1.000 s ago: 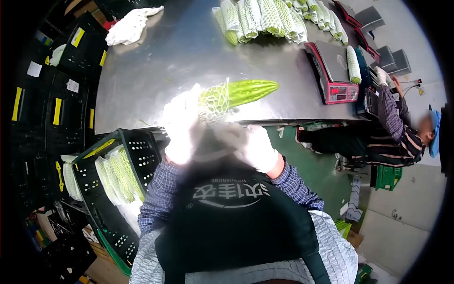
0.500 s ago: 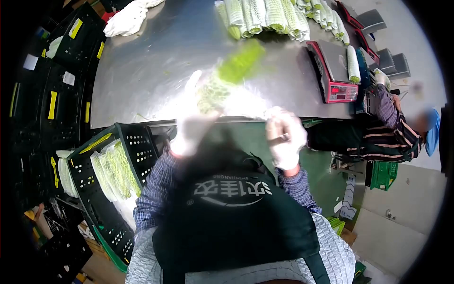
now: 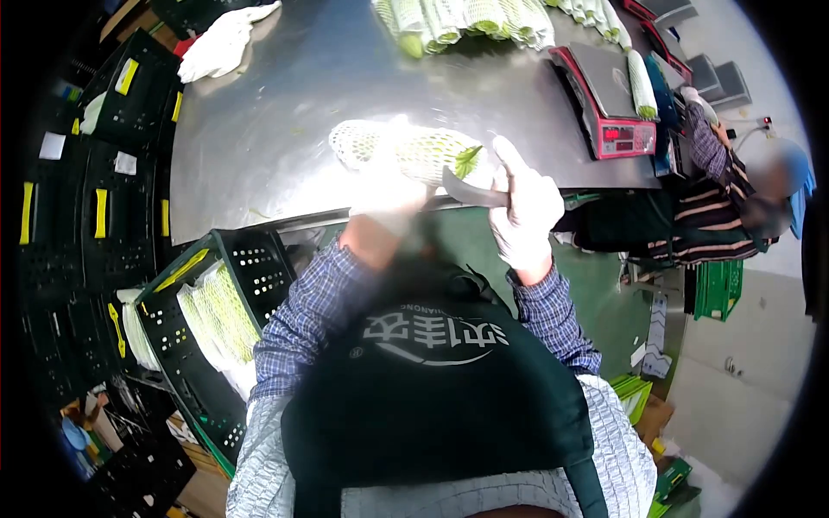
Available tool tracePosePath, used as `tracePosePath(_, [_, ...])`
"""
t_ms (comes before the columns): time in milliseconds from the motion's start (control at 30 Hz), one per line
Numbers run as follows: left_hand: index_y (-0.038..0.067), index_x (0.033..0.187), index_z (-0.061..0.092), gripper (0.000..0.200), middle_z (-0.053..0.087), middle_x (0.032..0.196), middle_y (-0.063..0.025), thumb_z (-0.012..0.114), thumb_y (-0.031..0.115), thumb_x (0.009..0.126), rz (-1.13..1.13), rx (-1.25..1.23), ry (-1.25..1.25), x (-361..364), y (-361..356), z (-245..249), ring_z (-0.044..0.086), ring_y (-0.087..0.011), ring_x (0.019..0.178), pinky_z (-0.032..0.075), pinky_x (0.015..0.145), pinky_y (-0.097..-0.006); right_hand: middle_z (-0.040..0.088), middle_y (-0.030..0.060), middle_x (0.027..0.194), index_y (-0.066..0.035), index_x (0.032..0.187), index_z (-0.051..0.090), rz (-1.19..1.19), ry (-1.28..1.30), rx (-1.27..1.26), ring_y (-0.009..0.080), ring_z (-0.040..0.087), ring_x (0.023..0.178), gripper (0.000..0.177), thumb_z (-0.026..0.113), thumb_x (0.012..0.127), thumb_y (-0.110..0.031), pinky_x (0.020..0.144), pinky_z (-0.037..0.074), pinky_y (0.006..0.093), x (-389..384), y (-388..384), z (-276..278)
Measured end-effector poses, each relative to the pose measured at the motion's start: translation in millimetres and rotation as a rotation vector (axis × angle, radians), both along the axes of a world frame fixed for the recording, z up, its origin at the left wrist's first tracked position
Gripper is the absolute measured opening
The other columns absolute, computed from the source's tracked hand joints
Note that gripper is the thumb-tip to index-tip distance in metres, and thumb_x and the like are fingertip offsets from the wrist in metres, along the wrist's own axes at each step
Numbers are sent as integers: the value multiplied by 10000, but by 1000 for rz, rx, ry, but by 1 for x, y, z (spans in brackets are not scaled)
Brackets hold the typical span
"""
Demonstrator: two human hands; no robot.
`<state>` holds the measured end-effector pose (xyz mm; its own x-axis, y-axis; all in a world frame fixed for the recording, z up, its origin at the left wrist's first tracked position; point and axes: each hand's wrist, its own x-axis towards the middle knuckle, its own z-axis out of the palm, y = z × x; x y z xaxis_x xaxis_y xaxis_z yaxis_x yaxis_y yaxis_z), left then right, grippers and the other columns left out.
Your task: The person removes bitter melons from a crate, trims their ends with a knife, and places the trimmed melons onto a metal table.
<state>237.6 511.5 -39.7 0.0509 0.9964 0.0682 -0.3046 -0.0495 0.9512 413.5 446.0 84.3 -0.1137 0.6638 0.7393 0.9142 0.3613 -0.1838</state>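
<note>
Both my hands wear white gloves. My left hand [image 3: 390, 192], washed out by glare, is closed on a long green vegetable in a white foam net [image 3: 423, 154], which lies crosswise near the table's front edge. A small green leaf [image 3: 468, 161] sticks out of its right end. In my right hand [image 3: 531, 211] is a knife with a short curved blade [image 3: 469, 192]. The blade points left, just below the leafy end, and my thumb is raised.
More net-wrapped vegetables [image 3: 471, 24] lie at the back of the steel table [image 3: 259, 147]. A red scale [image 3: 623, 138] stands at right, a white cloth [image 3: 226, 41] at back left. A dark crate [image 3: 259, 268] holds wrapped vegetables [image 3: 216, 315]. Another person [image 3: 708, 207] works at far right.
The vegetable has turned from slanting up to lying crosswise, and much less green shows at its end. My right hand has moved up, with the knife blade now plainly visible.
</note>
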Motion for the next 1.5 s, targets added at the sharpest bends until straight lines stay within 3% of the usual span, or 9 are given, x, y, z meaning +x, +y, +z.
tracePosePath(267, [71, 1054, 690, 368, 686, 1013, -159, 744, 245, 735, -146, 609, 911, -13, -48, 67, 657, -316, 969, 531, 851, -416, 605, 61, 736, -132, 1318, 640, -40, -60, -7, 218, 520, 567, 566, 660, 771, 14, 578, 457, 340, 22, 11, 0])
tracePosePath(467, [110, 917, 769, 356, 723, 910, -134, 779, 359, 662, -304, 464, 1446, -8, -56, 121, 693, -301, 886, 549, 782, -375, 684, 122, 761, -102, 1325, 612, -217, 286, -50, 170, 597, 571, 469, 604, 866, -7, 593, 497, 275, 82, 27, -21])
tracePosePath(533, [114, 893, 777, 358, 727, 895, -130, 771, 400, 677, -353, 400, 1468, -9, -55, 111, 697, -298, 858, 551, 769, -373, 612, -50, 720, -23, 1236, 662, -82, 611, -361, 25, 476, 573, 266, 563, 996, -81, 511, 381, 230, 78, 19, -17])
tracePosePath(667, [97, 895, 776, 304, 727, 873, -129, 723, 369, 771, -316, 470, 1622, -5, -58, 108, 697, -271, 814, 555, 749, -350, 597, -13, 648, 14, 1097, 703, 180, 1023, -902, 29, 468, 543, 270, 599, 993, -213, 494, 342, 217, 55, 15, 6])
tracePosePath(900, [23, 1025, 717, 210, 719, 932, -119, 580, 124, 903, -172, 323, 969, 3, -38, 0, 684, -206, 847, 559, 788, -321, 641, 5, 671, 33, 1143, 679, 282, 1016, -1027, 29, 495, 543, 319, 614, 977, -231, 502, 336, 204, 46, 15, -10])
tracePosePath(1100, [16, 1064, 689, 237, 712, 950, -113, 560, 174, 943, -172, 395, 1020, 17, -45, 44, 683, -209, 868, 567, 789, -343, 663, 24, 744, 70, 1240, 633, 297, 918, -924, 56, 555, 626, 396, 630, 948, -197, 565, 393, 214, 57, 16, -18])
tracePosePath(1200, [22, 1070, 680, 242, 708, 946, -109, 554, 194, 957, -159, 100, 489, 33, -37, 47, 683, -214, 867, 571, 784, -348, 665, 28, 779, 59, 1208, 650, 223, 1019, -1076, 61, 562, 646, 361, 640, 950, -193, 579, 406, 216, 61, 18, 0])
tracePosePath(1300, [27, 1077, 672, 248, 705, 942, -106, 549, 214, 971, -131, -288, -207, 49, -24, 50, 683, -219, 866, 575, 778, -353, 646, 14, 754, 37, 1163, 666, 278, 1084, -855, 52, 540, 616, 309, 649, 954, -190, 544, 377, 211, 67, 15, -13])
tracePosePath(1500, [38, 1090, 654, 262, 697, 934, -100, 539, 255, 999, -83, -450, -695, 52, -10, 62, 684, -229, 863, 583, 767, -363, 621, 4, 720, 3, 1042, 666, 338, 1171, -730, 63, 544, 594, 166, 654, 960, -141, 507, 357, 200, 69, -1, 1])
